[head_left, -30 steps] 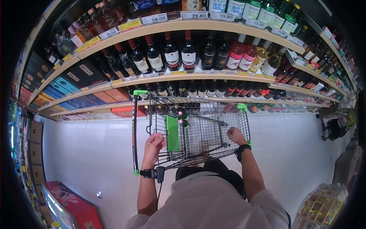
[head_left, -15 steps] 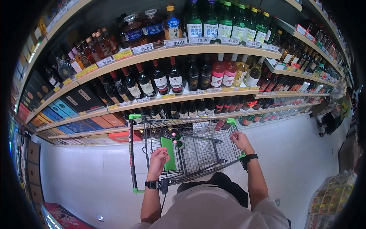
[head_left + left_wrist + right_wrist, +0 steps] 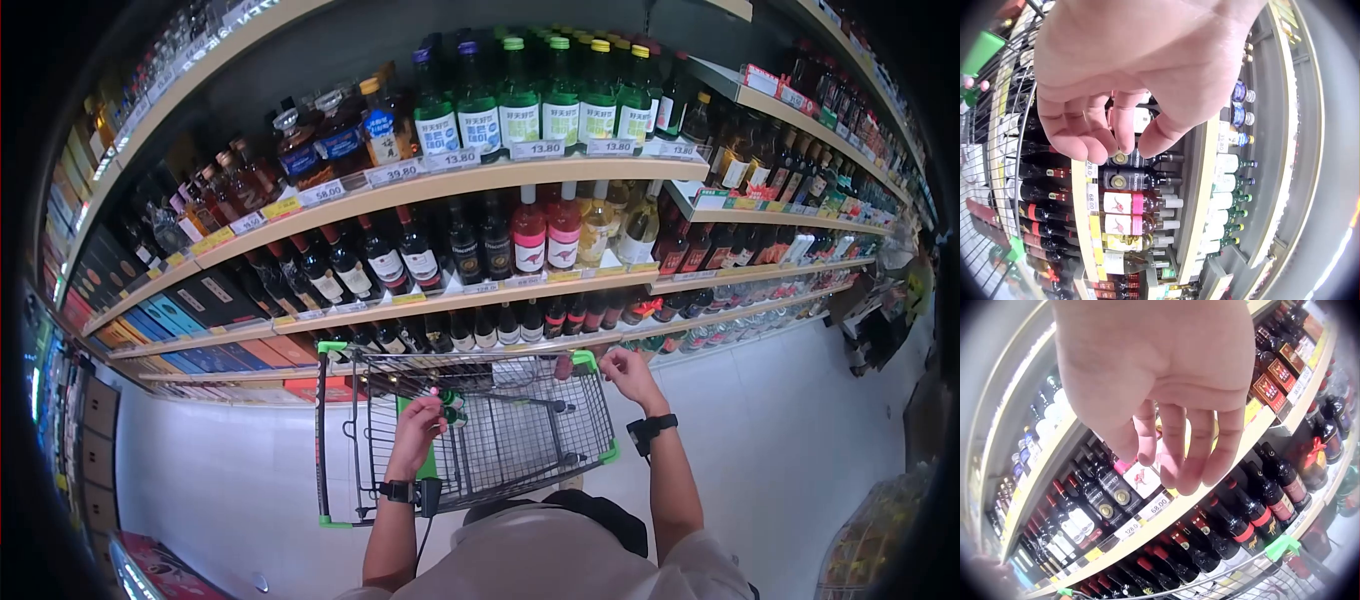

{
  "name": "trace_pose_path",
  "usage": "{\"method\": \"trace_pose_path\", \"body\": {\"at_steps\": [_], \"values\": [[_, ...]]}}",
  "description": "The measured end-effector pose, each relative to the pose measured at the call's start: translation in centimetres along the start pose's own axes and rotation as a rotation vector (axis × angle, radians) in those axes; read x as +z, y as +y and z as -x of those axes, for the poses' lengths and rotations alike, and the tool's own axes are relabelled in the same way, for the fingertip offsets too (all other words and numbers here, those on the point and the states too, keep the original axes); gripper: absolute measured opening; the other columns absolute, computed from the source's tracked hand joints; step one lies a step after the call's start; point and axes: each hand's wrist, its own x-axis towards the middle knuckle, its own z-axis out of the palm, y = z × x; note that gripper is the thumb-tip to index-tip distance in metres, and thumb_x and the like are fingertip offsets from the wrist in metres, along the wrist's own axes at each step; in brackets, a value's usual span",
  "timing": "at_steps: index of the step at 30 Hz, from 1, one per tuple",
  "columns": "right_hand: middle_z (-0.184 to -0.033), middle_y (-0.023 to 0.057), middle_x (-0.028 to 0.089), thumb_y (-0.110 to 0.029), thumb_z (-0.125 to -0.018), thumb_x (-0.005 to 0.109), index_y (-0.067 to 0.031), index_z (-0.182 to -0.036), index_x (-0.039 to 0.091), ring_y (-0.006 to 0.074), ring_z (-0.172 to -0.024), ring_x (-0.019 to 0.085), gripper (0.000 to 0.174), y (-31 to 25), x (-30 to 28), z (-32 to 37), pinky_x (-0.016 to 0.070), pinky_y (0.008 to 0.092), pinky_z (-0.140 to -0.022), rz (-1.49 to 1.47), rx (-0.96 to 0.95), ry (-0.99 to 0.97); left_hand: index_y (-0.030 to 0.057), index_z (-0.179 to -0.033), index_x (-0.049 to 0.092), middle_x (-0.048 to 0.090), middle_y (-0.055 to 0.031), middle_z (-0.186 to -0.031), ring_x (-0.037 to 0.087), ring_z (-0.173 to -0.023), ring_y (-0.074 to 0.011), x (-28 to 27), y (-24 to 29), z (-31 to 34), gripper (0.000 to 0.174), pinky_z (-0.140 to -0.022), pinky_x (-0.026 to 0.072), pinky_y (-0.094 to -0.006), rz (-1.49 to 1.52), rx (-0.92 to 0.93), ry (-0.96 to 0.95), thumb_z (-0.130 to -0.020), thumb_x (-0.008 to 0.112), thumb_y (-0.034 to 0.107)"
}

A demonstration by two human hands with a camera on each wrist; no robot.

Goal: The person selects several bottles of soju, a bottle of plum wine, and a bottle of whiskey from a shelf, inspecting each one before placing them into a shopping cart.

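My left hand (image 3: 418, 435) hangs over the handle end of a wire shopping cart (image 3: 608, 456), fingers loosely curled and holding nothing. It partly covers a green panel (image 3: 429, 462) and overlaps the green bottles (image 3: 455, 414) lying in the cart. Off the cart's far right corner, my right hand (image 3: 632, 380) hangs in the air with relaxed fingers and nothing in it. In the left wrist view that hand's fingers (image 3: 1124, 128) bend down in front of wine bottles. The right wrist view shows the fingers (image 3: 1174, 447) hanging loosely before the shelf.
Ahead, a long curved shelf (image 3: 440, 300) carries wine bottles (image 3: 415, 260) in rows. Green bottles (image 3: 518, 110) stand on the tier above, over price tags (image 3: 545, 149). Boxes (image 3: 200, 300) fill the left end. Another person (image 3: 880, 310) is far right. A wrapped stack (image 3: 865, 530) stands at lower right.
The head view has tilted up, so shelf and cart sit lower and more green bottles show. My right hand has moved from over the cart to beyond its right end. Both hands stay empty.
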Motion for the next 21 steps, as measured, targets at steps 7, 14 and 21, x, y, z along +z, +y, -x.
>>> {"method": "trace_pose_path", "body": {"at_steps": [7,14,21], "values": [[-0.084,0.0045,0.069,-0.012,-0.095,0.065,0.0003,-0.097,0.065,0.013,-0.073,0.066,0.013,0.9,-7.4,-2.7,0.0537,0.0286,-0.068,0.032,-0.059,0.021,0.0064,-0.106,0.061,0.064,-0.003,-0.088,0.062,-0.076,-0.0129,9.5,0.2,-1.2,0.011,-0.071,0.0498,-0.0261,-0.069,0.077,-0.02,-0.096,0.06,0.01],[-0.083,0.0041,0.068,-0.01,-0.095,0.065,0.0012,-0.098,0.064,0.0103,-0.07,0.064,0.012,-1.0,-12.9,-7.9,0.0533,0.0271,-0.067,-0.12,-0.22,0.032,0.0035,-0.108,0.061,0.063,-0.0017,-0.088,0.062,-0.078,-0.0111,14.9,-2.3,-1.7,0.014,-0.07,0.0501,-0.0238,-0.111,0.134,-0.027,-0.094,0.06,0.006],[-0.087,0.0091,0.069,-0.012,-0.092,0.067,0.0023,-0.105,0.063,0.0148,-0.075,0.068,0.02,-8.6,-18.6,-12.1,0.0545,0.0306,-0.07,0.077,-0.415,0.052,0.0028,-0.109,0.062,0.066,-0.0005,-0.091,0.06,-0.078,-0.0051,19.7,0.7,-2.8,0.018,-0.071,0.0485,-0.0194,-0.35,0.404,0.055,-0.09,0.062,-0.001]]}}
